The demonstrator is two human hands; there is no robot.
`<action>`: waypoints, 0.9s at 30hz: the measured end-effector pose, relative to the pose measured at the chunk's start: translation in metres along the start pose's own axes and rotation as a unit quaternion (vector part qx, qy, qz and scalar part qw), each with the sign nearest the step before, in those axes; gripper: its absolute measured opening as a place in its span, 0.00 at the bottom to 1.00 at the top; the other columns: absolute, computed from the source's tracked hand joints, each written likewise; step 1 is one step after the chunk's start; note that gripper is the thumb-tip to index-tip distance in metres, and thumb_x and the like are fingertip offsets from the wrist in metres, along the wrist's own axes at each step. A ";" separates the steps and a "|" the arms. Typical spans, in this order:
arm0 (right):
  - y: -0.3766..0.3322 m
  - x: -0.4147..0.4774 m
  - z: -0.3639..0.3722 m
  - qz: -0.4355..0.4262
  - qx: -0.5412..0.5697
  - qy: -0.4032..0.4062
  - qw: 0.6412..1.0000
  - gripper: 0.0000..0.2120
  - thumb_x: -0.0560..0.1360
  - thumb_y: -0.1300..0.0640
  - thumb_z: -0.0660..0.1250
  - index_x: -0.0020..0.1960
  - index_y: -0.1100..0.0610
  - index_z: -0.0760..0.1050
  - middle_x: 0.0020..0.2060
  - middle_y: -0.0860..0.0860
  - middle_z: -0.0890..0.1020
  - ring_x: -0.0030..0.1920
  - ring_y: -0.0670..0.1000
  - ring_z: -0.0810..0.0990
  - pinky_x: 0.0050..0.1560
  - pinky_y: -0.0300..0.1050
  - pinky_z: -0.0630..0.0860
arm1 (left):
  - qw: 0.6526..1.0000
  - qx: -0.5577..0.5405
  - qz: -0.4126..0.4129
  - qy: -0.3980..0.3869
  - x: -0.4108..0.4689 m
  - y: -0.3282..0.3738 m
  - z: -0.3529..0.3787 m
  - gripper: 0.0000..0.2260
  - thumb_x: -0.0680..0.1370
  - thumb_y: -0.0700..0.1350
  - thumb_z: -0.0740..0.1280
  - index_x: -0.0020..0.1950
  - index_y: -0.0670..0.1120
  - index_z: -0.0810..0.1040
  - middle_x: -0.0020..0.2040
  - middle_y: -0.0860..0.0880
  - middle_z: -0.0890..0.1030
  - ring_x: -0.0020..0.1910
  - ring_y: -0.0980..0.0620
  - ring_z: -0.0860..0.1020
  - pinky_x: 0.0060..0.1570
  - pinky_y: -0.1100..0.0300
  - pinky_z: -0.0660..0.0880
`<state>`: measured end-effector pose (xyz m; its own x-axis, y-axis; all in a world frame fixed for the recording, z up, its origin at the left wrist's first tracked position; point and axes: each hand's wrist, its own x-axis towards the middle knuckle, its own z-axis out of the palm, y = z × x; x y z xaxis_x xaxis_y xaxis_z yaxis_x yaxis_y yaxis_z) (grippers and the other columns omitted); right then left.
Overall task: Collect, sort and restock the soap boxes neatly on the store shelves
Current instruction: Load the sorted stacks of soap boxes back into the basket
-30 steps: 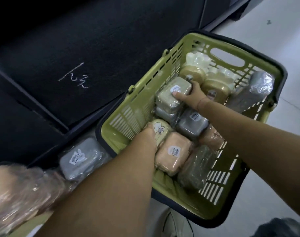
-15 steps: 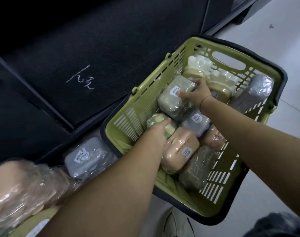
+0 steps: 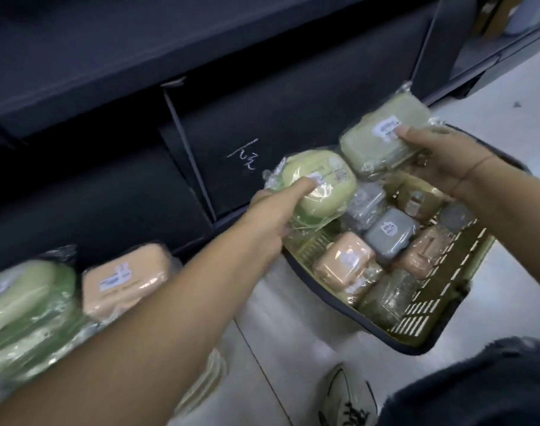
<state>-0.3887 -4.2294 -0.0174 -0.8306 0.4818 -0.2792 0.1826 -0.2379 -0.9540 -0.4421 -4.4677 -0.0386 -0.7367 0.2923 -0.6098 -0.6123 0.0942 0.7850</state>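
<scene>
Under both hands sits the basket [image 3: 416, 345], crowded with a peach box [image 3: 342, 265] and a grey box [image 3: 391, 235]; the dark shelf [image 3: 201, 56] lies beyond. The left hand [image 3: 271, 210] grips a pale green soap box [image 3: 321, 182]. The right hand [image 3: 440, 158] grips an olive soap box [image 3: 382, 133], label up, its length slanting away rightward.

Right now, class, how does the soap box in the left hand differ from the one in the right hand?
The left-hand box is pale yellow-green; the right-hand box is a duller olive. The left-hand box is rounded, while the right-hand box is squarer. Both are wrapped in clear plastic, carry a white label and are held over the basket.
</scene>
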 end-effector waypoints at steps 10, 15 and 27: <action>-0.039 -0.128 0.180 0.052 -0.121 -0.260 0.957 0.20 0.64 0.62 0.72 0.54 0.51 0.74 0.43 0.49 0.83 0.40 0.47 0.83 0.37 0.45 0.83 | 0.998 -0.024 0.000 0.062 -0.194 0.003 -0.256 0.40 0.43 0.53 0.84 0.54 0.44 0.85 0.55 0.43 0.84 0.58 0.41 0.80 0.66 0.45 0.71; 0.009 -0.186 0.264 0.135 -0.160 -0.321 0.924 0.29 0.58 0.61 0.75 0.59 0.54 0.72 0.50 0.54 0.81 0.45 0.52 0.83 0.40 0.51 0.83 | 0.989 -0.060 -0.003 0.135 -0.270 -0.040 -0.353 0.34 0.56 0.52 0.79 0.62 0.47 0.80 0.52 0.46 0.85 0.42 0.50 0.81 0.43 0.56 0.77; 0.242 -0.329 0.370 0.394 -0.038 -0.156 0.905 0.31 0.68 0.62 0.77 0.65 0.52 0.65 0.52 0.58 0.81 0.42 0.55 0.81 0.36 0.50 0.79 | 0.946 -0.148 -0.002 0.287 -0.326 -0.075 -0.450 0.19 0.72 0.46 0.72 0.62 0.45 0.75 0.51 0.44 0.81 0.42 0.48 0.79 0.24 0.61 0.77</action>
<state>-0.2660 -4.7575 -0.1156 -0.5315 -0.0760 -0.8437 0.8094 -0.3392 -0.4794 -0.2850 -4.9980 0.0521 -0.7162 -0.2814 -0.6387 -0.6066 -0.2016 0.7690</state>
